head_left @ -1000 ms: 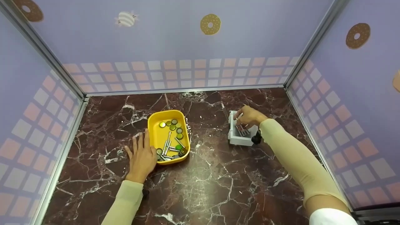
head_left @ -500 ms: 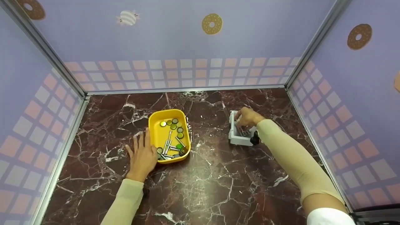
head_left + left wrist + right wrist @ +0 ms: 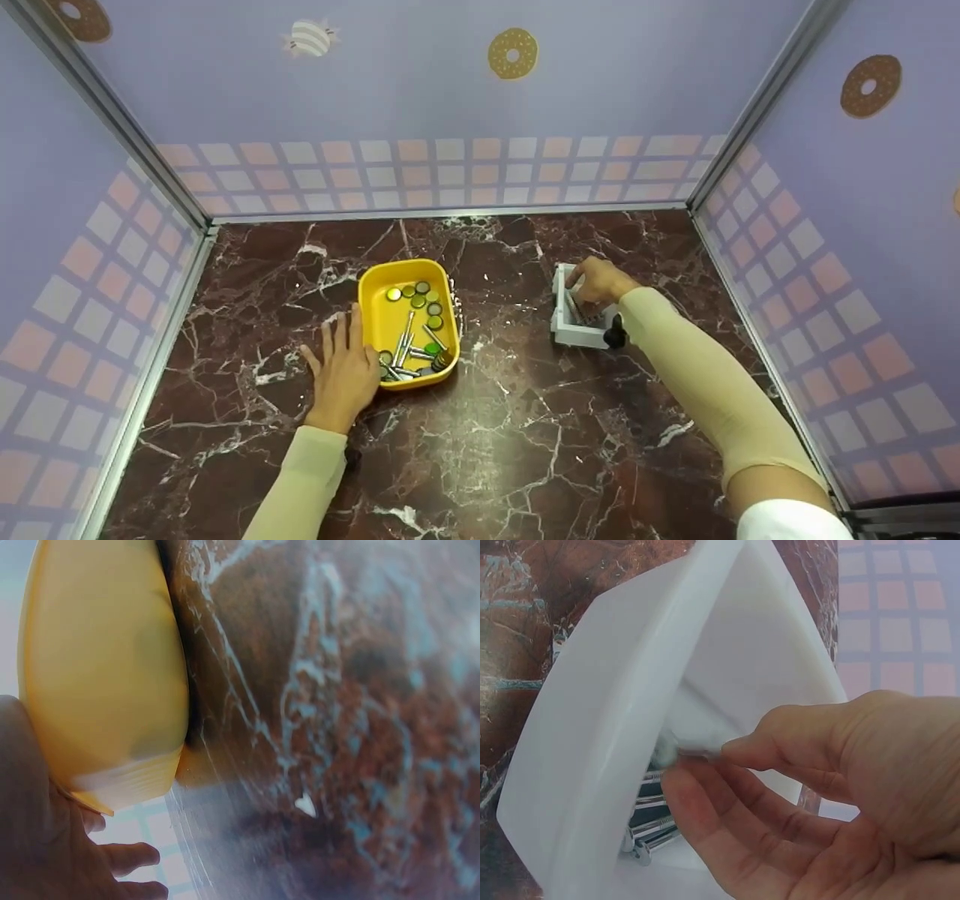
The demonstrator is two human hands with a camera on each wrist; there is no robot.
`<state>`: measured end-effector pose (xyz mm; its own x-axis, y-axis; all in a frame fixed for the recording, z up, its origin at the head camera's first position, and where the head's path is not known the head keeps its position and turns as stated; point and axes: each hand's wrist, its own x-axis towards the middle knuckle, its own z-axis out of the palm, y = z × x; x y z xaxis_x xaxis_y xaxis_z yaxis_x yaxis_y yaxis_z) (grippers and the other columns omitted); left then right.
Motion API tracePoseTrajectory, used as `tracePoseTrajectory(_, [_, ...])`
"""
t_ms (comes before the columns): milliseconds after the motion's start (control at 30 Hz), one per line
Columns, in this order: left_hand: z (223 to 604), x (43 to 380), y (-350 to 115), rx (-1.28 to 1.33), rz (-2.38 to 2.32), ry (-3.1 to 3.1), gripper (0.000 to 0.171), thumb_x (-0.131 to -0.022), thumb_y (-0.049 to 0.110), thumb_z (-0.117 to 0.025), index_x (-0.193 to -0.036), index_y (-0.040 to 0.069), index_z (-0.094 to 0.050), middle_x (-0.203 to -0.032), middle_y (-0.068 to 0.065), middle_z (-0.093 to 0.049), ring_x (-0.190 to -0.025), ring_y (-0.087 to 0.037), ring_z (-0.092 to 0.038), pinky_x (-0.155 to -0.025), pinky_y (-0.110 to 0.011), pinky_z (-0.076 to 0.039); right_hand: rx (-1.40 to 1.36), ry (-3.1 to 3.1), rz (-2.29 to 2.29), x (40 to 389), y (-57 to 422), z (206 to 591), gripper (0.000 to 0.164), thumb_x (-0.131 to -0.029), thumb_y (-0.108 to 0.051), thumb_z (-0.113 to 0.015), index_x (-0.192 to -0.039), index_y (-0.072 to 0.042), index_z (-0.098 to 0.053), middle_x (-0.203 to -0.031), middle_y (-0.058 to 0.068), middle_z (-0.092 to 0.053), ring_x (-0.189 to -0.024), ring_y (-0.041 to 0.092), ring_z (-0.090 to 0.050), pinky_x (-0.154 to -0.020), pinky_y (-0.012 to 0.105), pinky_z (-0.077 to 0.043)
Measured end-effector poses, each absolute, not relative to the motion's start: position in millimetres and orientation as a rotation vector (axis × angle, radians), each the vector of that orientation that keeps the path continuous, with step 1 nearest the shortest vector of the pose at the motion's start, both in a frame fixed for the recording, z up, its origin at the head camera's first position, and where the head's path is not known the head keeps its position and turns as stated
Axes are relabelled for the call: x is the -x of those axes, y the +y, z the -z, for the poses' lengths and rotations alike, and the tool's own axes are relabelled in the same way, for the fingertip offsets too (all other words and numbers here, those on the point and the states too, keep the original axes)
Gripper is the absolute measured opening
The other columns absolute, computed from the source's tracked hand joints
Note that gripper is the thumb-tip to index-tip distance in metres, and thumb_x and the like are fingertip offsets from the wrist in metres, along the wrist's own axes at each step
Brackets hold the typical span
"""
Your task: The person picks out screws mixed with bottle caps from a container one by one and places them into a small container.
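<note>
My left hand (image 3: 343,375) lies flat with fingers spread against the left side of a yellow container (image 3: 369,322), its thumb near the front corner. In that container are several shiny bolts (image 3: 403,349) and several round flat discs (image 3: 418,301), some greenish. At the right, my right hand (image 3: 600,281) reaches into a white bin (image 3: 581,337). The right wrist view shows its thumb and fingers pinching a blurred metal bolt (image 3: 697,752). Below the fingertips, several more bolts (image 3: 651,829) lie against the bin's inner wall, partly hidden by its rim.
Both containers stand on a dark red marbled table (image 3: 495,420), with a gap of bare surface between them. Purple panels (image 3: 420,90) with pink and white squares close off the back and both sides, with metal strips (image 3: 450,216) along their lower edges.
My right hand's fingers have shifted slightly within the white bin, and fewer of the bolts there show in the head view. The left hand stays against the yellow container.
</note>
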<state>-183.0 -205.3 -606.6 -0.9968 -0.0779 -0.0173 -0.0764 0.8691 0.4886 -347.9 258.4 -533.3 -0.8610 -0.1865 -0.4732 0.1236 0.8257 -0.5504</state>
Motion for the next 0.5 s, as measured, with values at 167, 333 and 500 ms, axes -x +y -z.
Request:
tracePoseTrajectory(167, [605,184,-206,-0.143,0.779,-3.032,0.076,-0.121,0.026,-0.037,-0.19,0.018,-0.006,-0.196,-0.025,-0.016,-0.183,-0.056,-0.005,-0.139,-0.089,0.009,0.043,2.519,0.815,349,258,528,0.053,-0.094,0.007,-0.074,-0.147,0.007,-0.074,-0.109,0.024,-0.078,-0.082,0.023,-0.083,-0.084,0.043,-0.076])
tracePoseTrajectory(333, [605,185,-204,-0.155,0.77,-3.031,0.077,-0.12,0.027,-0.038,-0.19,0.019,-0.007,-0.196,-0.024,-0.016,-0.183,-0.056,-0.006,-0.139,-0.089,0.008,0.098,2.601,0.803,345,258,521,0.048,-0.097,0.004,-0.072,-0.144,0.009,-0.075,-0.093,0.019,-0.081,-0.074,0.019,-0.08,-0.077,0.039,-0.075])
tracePoseTrajectory(500, [608,183,-204,-0.17,0.768,-3.034,0.076,-0.121,0.027,-0.038,-0.19,0.018,-0.008,-0.196,-0.025,-0.016,-0.182,-0.056,-0.006,-0.139,-0.089,0.008,0.216,2.714,0.776,336,258,515,0.049,-0.092,0.006,-0.066,-0.14,0.009,-0.076,-0.088,0.019,-0.084,-0.064,0.013,-0.07,-0.061,0.026,-0.061])
